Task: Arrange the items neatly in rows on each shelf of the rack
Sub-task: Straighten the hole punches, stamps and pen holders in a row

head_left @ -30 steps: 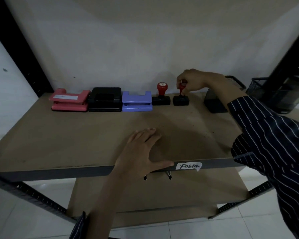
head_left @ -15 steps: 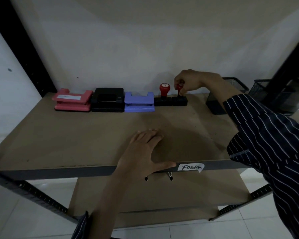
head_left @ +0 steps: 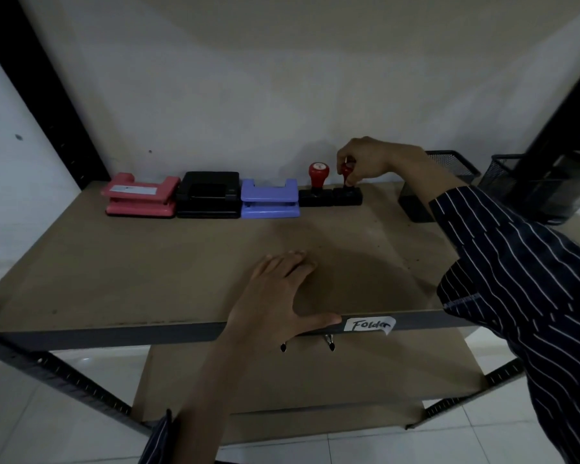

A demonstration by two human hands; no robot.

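Observation:
Along the back of the brown shelf (head_left: 148, 269) stands a row: a pink hole punch (head_left: 140, 195), a black hole punch (head_left: 209, 194), a purple hole punch (head_left: 270, 198), then two red-handled stamps on black bases. The first stamp (head_left: 317, 189) stands free. My right hand (head_left: 365, 160) pinches the red handle of the second stamp (head_left: 348, 195), whose base touches the first stamp's base. My left hand (head_left: 278, 296) rests flat on the shelf's front part, thumb along the front edge.
Two black mesh holders stand at the right: one (head_left: 446, 162) behind my right forearm, another (head_left: 533, 192) past the black upright. A "Folder" label (head_left: 370, 324) sticks on the front rail. A lower shelf (head_left: 349, 380) lies beneath.
My right hand slid the second stamp left until its base met the first stamp's base, closing the gap in the row. My left hand stayed in place.

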